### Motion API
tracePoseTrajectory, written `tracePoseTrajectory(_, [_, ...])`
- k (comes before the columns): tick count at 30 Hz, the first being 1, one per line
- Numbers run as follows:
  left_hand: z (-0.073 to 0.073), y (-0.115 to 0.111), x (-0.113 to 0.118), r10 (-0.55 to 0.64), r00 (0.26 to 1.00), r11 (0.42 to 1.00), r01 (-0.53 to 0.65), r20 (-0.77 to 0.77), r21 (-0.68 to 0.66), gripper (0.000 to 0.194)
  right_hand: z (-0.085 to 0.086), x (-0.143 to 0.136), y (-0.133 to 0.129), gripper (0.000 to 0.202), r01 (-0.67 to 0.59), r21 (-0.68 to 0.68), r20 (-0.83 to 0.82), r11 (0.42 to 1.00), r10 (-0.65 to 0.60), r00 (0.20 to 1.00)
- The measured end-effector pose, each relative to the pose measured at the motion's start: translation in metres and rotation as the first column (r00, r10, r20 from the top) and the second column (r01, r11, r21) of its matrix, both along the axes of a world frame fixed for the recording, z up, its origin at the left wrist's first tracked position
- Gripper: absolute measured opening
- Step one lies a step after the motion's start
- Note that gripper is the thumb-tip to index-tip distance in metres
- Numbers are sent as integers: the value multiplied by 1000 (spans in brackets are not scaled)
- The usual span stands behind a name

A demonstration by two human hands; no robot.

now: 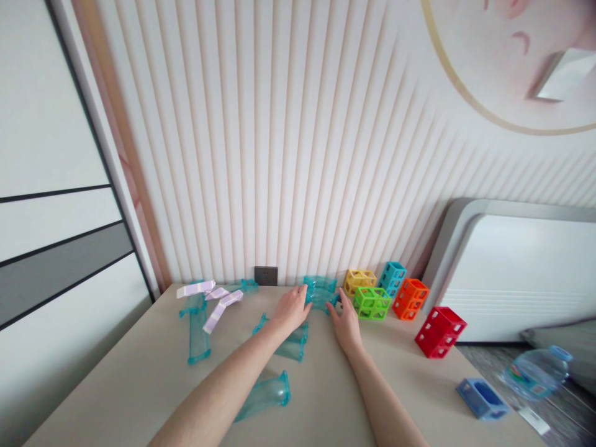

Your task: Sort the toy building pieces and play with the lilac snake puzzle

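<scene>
Near the wall, a curved translucent teal track piece (pixel 320 300) lies between my two hands. My left hand (pixel 293 308) pinches its left end, and my right hand (pixel 346 320) has thumb and fingers around the right end. Directly behind it, another teal piece (pixel 321 283) stands close to the wall. Under my left wrist is a teal channel (pixel 294 345), partly covered by the forearm. Closer to me, a clear teal half-tube (pixel 266 396) is also partly hidden by that arm.
Open-framed blocks in yellow (pixel 358 280), green (pixel 372 303), blue (pixel 392 278), orange (pixel 410 298) and red (pixel 440 332) stand at right. A blue block (pixel 483 398) lies near the table's right edge. Purple strips (pixel 222 310) and a long teal channel (pixel 199 338) lie left. A bottle (pixel 537 371) is beyond the edge.
</scene>
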State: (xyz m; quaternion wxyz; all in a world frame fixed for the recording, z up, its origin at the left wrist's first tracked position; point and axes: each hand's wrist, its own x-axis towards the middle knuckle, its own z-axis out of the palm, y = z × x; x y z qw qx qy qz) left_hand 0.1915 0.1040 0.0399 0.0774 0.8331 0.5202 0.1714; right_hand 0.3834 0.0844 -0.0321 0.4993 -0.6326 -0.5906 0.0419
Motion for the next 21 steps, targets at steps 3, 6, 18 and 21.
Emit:
tracePoseTrajectory(3, [-1,-1,0,0,1000,1000,0,1,-5,44,-2,0,2,62,-11,-8,-7,1000,11,1000])
tracePoseTrajectory(6, [-2,-1,0,3,1000,1000,-3,2,-6,44,-2,0,3,63,-19,-13,-15,1000,19,1000])
tracePoseTrajectory(18, [-3,1,1,24,1000,1000,-24,-12,-17,77,-2,1,3,65,-1,-26,17,1000,2,1000])
tracePoseTrajectory(21, [-3,-1,0,48,999,998,-49,-27,-37,93,-5,2,1,72,10,-54,34,999,-8,999])
